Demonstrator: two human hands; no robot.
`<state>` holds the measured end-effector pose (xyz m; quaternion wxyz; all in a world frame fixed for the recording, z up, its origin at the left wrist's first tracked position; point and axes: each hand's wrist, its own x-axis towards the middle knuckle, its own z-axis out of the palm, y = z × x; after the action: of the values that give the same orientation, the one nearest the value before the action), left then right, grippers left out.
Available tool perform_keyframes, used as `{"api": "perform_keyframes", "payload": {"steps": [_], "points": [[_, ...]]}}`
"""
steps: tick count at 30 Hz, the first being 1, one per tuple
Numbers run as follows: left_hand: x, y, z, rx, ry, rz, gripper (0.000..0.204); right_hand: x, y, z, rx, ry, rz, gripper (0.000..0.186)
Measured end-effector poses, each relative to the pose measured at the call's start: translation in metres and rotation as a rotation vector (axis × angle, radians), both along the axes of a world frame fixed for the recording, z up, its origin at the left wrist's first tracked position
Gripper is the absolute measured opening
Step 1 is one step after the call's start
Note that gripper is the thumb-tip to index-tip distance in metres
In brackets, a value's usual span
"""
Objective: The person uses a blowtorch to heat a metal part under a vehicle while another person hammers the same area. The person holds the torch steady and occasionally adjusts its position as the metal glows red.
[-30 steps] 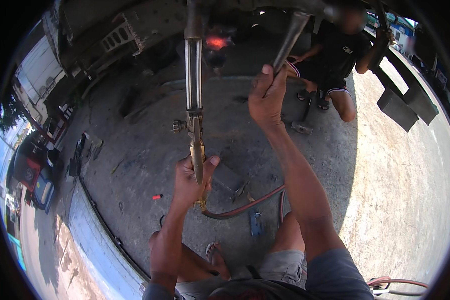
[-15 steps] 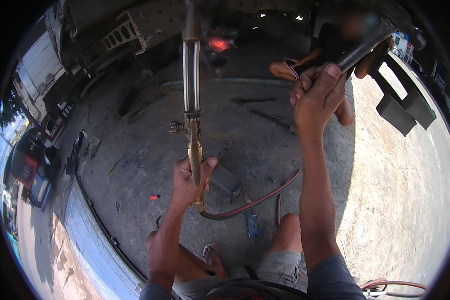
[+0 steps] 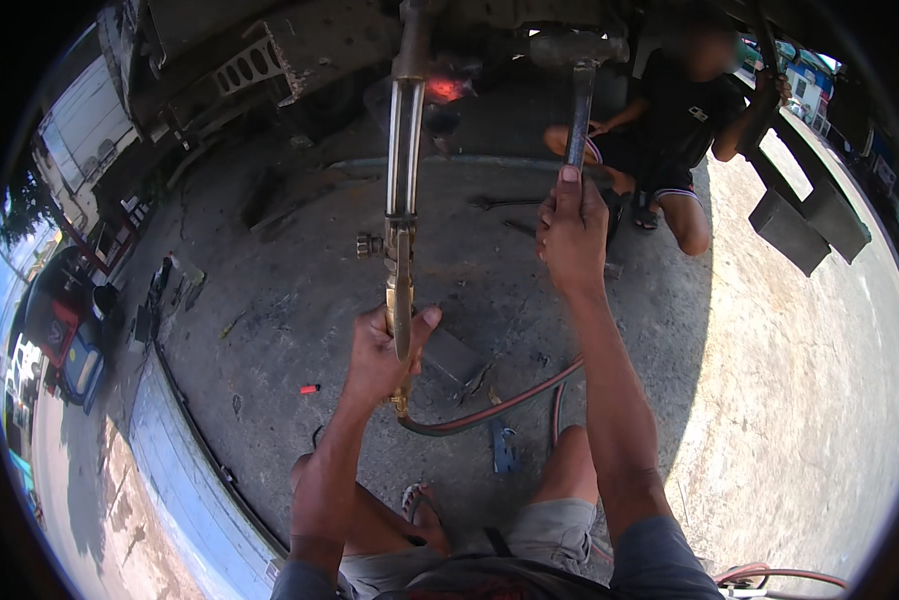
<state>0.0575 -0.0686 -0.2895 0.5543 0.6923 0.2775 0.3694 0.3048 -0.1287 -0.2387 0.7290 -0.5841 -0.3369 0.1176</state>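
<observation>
My left hand [image 3: 385,350] grips the brass handle of a cutting torch [image 3: 405,150] with long steel tubes, pointing up toward the dark underside of a vehicle [image 3: 240,45]. Red and dark hoses [image 3: 500,401] trail from its lower end. My right hand [image 3: 573,225] is closed round the handle of a hammer [image 3: 582,50], held upright with its head near the vehicle's underside. Beyond the torch's upper part, a red-hot spot [image 3: 445,90] glows among dark metal.
A person [image 3: 675,115] in dark clothes crouches at the upper right, gripping a dark bar. On the concrete [image 3: 270,260] lie several tools, a small red object [image 3: 310,389] and a blue piece [image 3: 504,445]. A long pale metal panel [image 3: 185,460] runs along the left. Dark plates [image 3: 790,225] are at the right.
The hammer swung out to the upper right, then came back upright, a little right of where it began. The torch shifted slightly rightward in the picture. Both hands kept their grips.
</observation>
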Motion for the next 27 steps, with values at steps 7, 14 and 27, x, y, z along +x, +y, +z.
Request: {"api": "perform_keyframes", "payload": {"steps": [7, 14, 27], "points": [[-0.006, 0.007, -0.003, 0.024, 0.024, 0.012, 0.042, -0.007, 0.018, 0.063, 0.953, -0.069, -0.161, 0.036], [0.003, 0.008, -0.007, -0.001, -0.028, -0.010, 0.041, 0.007, 0.040, -0.005, -0.247, -0.161, 0.086, 0.047], [0.014, 0.002, 0.003, -0.046, 0.027, 0.004, 0.042, -0.001, 0.041, 0.051, 0.799, -0.079, -0.149, 0.043]]}}
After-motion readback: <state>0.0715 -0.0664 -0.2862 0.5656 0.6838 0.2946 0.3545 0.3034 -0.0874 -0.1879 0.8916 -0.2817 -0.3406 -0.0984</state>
